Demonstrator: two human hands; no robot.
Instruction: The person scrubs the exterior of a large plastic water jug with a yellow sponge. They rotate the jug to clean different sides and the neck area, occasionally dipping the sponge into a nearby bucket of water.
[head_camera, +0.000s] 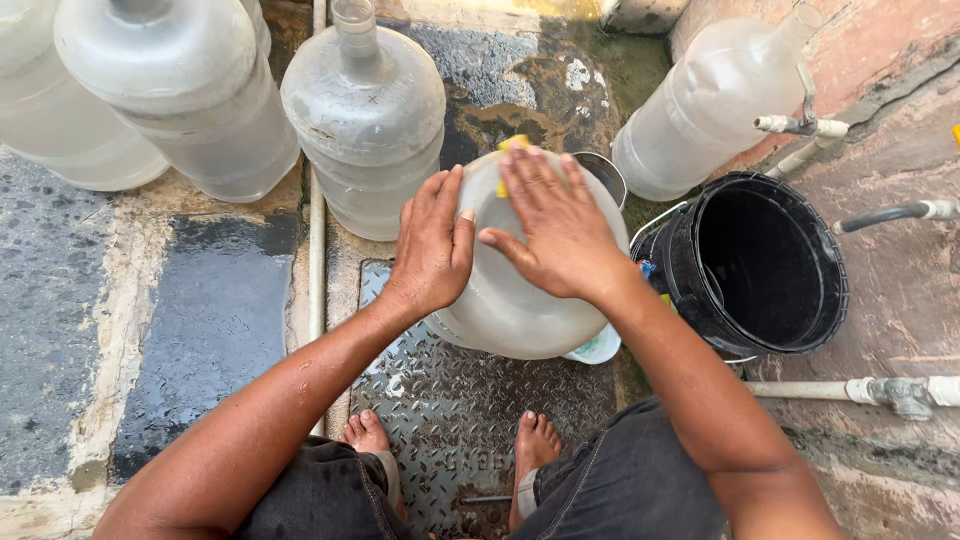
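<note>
Centrally in the frame, one large clear jug (520, 300) lies tilted, its long axis running away from the viewer, neck hidden behind the right hand (555, 230), whose flat, slightly spread fingers press a half-hidden yellow sponge (512, 146). The left hand (432, 245) steadies its side, fingers together. Four more jugs (365, 110) stand along the top, two cut off, plus one black bucket (755, 265) at right.

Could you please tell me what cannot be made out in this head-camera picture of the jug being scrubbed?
- The yellow scrubbing piece: mostly hidden under the right hand; its kind is unclear.
- The large translucent plastic water jug: its neck is out of sight, and the left hand covers its side.
- The small metal cup: largely hidden behind the jug.
- The black plastic bucket: its inside is too dark to see.
</note>
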